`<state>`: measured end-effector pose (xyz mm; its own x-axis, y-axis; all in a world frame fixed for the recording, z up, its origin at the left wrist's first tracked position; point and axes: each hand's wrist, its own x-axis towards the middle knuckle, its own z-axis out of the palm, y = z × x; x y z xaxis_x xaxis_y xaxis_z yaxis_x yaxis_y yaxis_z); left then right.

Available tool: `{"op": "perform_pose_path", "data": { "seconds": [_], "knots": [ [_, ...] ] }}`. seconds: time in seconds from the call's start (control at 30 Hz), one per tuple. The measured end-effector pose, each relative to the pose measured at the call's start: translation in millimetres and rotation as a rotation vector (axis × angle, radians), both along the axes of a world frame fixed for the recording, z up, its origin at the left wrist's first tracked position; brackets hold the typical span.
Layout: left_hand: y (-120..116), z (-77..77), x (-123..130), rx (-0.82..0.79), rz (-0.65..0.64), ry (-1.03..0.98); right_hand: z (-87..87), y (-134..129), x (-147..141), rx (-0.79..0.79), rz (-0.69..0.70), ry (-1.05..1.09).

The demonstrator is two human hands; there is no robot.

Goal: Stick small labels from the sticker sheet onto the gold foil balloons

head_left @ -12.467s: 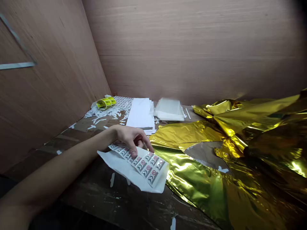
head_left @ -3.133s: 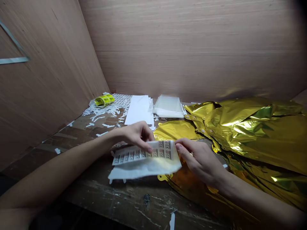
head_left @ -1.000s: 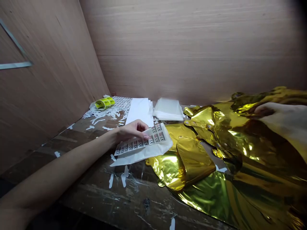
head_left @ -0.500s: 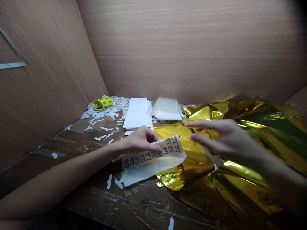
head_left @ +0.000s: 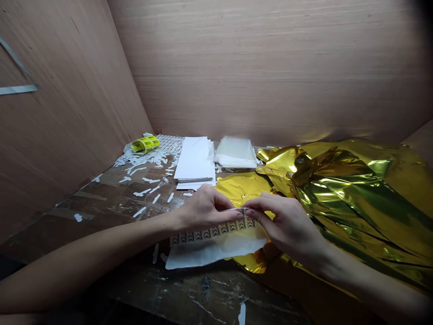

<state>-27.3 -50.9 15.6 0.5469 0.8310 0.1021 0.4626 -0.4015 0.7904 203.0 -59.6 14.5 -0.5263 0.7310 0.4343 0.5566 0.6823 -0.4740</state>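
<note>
On the tabletop point(head_left: 98, 225), gold foil point(head_left: 365, 203) covered the right; left hand point(head_left: 206, 207) and right hand point(head_left: 287, 221) met near centre, forearms converging, each grip pinching the sticker sheet point(head_left: 216, 250) at its upper edge; behind, translucent sleeves point(head_left: 237, 153) lay stacked flat, contents indistinct

Shiny gold foil point(head_left: 365, 194), yellow-black roll point(head_left: 145, 145)

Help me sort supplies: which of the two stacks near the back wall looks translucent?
The right-hand stack, which looks cloudy and faintly see-through; the left-hand stack is plain, opaque white.
</note>
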Motion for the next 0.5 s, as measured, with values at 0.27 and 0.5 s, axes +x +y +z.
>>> {"op": "perform_pose_path", "data": {
  "seconds": [0.27,0.5],
  "knots": [
    [3.1,-5.3,-2.6,-0.190,0.051,-0.066,-1.6,-3.2,-6.6,-0.201,-0.019,0.030],
    [2.4,-7.5,-1.6,-0.182,0.041,-0.052,-4.3,-2.5,-5.7,-0.228,-0.030,0.030]
  ]
}}
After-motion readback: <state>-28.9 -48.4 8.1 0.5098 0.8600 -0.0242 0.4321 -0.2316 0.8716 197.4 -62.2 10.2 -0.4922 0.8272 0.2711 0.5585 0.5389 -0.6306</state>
